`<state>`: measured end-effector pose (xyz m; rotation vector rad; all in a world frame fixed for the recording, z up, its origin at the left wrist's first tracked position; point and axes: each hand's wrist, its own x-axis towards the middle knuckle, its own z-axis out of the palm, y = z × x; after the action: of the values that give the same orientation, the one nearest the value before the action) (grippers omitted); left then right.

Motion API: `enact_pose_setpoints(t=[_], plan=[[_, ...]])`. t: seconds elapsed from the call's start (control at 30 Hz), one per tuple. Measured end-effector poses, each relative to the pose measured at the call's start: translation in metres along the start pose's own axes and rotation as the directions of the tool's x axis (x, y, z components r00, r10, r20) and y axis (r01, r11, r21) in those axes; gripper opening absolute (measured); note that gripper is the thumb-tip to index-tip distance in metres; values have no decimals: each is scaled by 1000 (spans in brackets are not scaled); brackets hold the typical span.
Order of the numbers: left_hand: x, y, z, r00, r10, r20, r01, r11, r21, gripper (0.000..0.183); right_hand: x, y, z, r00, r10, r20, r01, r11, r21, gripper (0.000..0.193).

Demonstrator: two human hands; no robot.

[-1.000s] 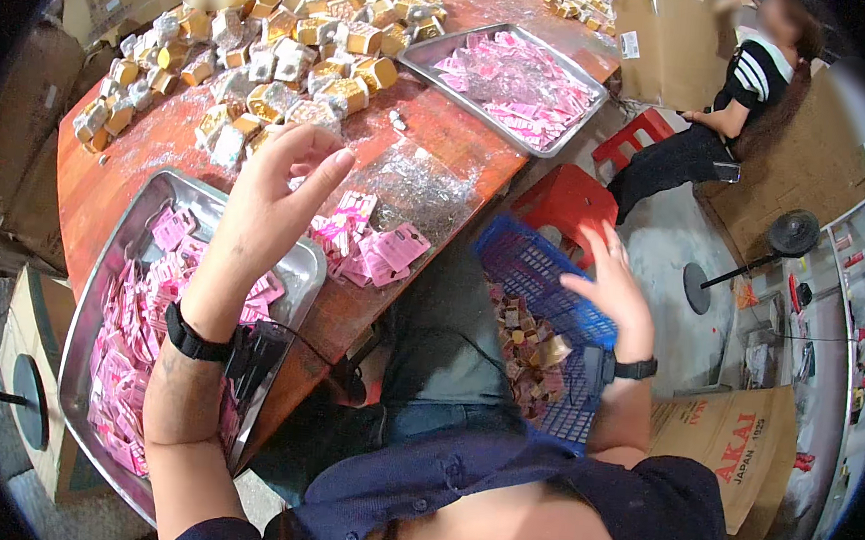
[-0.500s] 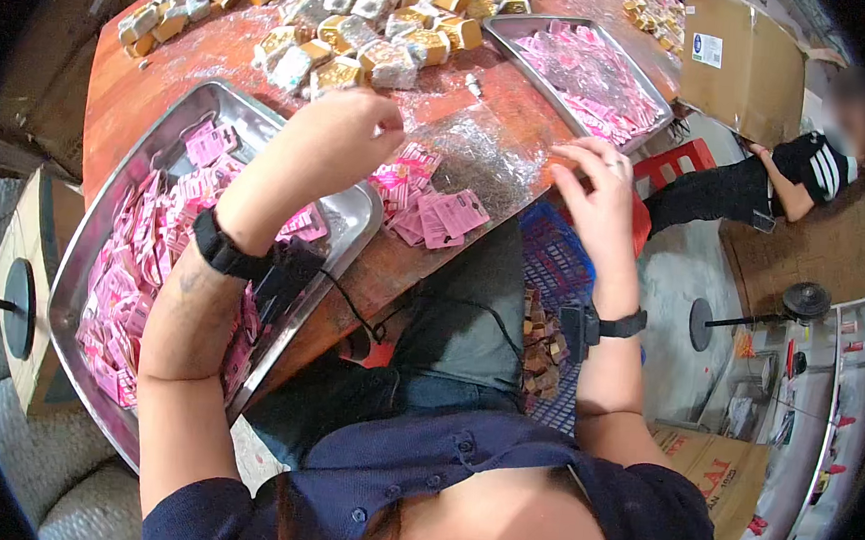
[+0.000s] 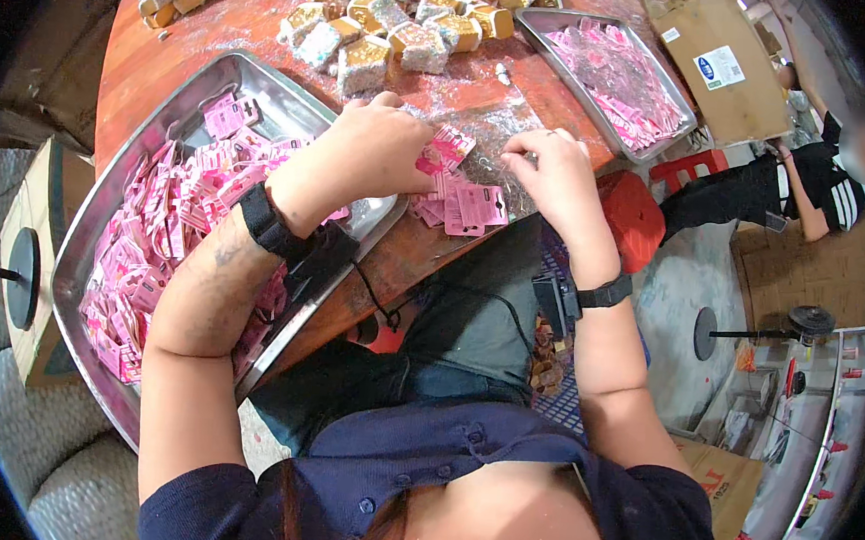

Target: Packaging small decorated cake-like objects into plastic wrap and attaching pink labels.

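My left hand (image 3: 376, 149) is bent over the front of the table, fingers curled and thumb down beside a small pile of pink printed cards (image 3: 475, 209). Its fingertips are partly hidden, so what they grip cannot be made out. Right of the pile, my right hand (image 3: 552, 170) hovers with thumb and forefinger pinched together; anything between them is too small to name. Below my left forearm lies a metal tray (image 3: 68, 290) heaped with pink cards (image 3: 192, 193). Clear plastic film (image 3: 493, 124) lies on the table between and beyond my hands.
Gold blocks with whitish, glittery coating (image 3: 418, 46) crowd the back of the red table (image 3: 176, 61). A second metal tray (image 3: 651, 155) of pink pieces stands at far right. Beyond are a carton (image 3: 722, 75), a red stool (image 3: 632, 209) and a person (image 3: 809, 186). A blue basket (image 3: 563, 405) is below.
My left hand has moved right and down to the small pile of pink cards. My right hand has shifted left, and its fingers have closed to a pinch. The carton has tilted.
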<state>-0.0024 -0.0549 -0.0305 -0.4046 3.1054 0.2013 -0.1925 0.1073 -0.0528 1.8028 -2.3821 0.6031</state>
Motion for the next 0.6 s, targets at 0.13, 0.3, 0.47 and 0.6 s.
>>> enact_pose_setpoints(t=[0.13,0.3,0.47,0.6], plan=[[-1,1,-2,999,20,-29,-21,999,-38,43,2,4,-6,994,-34,-100,36,999,18,13],[3,-6,2,995,20,-100,-28,996,-79,35,-2,6,-5,985,120,-126,-87,967,240,13],[11,-10,-4,948,11,-319,-162,878,-451,23,-8,3,-11,956,293,-6,-258,850,460,16],[10,-3,-15,954,-159,-254,-55,742,-669,24,-13,7,-24,967,238,93,-255,917,307,16]])
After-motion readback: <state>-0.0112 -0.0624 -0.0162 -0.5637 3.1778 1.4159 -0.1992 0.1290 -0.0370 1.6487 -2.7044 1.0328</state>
